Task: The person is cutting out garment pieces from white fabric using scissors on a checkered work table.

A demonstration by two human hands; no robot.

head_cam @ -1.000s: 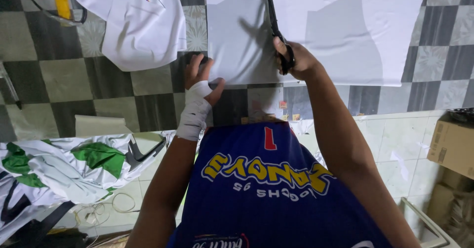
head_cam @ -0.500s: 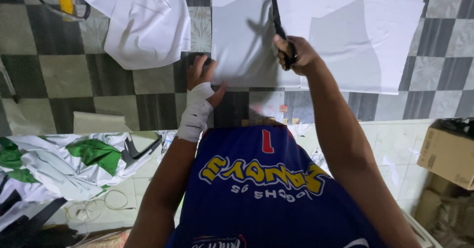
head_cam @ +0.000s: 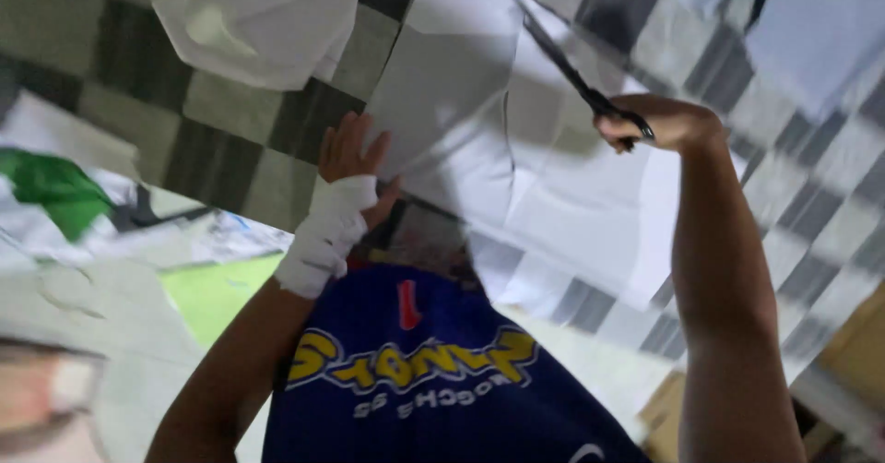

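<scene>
A blue jersey (head_cam: 433,380) with yellow lettering fills the near foreground. Beyond it, the bandaged left hand (head_cam: 348,172) lies flat, fingers spread, pressing the near edge of a sheet of white fabric (head_cam: 479,149) spread over the checkered floor (head_cam: 230,122). The right hand (head_cam: 659,122) has its grip closed through the handles of black scissors (head_cam: 576,76), whose blades point away across the sheet, above the cloth and well to the right of the holding hand. Farther off lies another white garment (head_cam: 258,16).

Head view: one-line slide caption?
Right hand cuts white fabric with black scissors; bandaged left hand holds its edge on checkered floor.
</scene>
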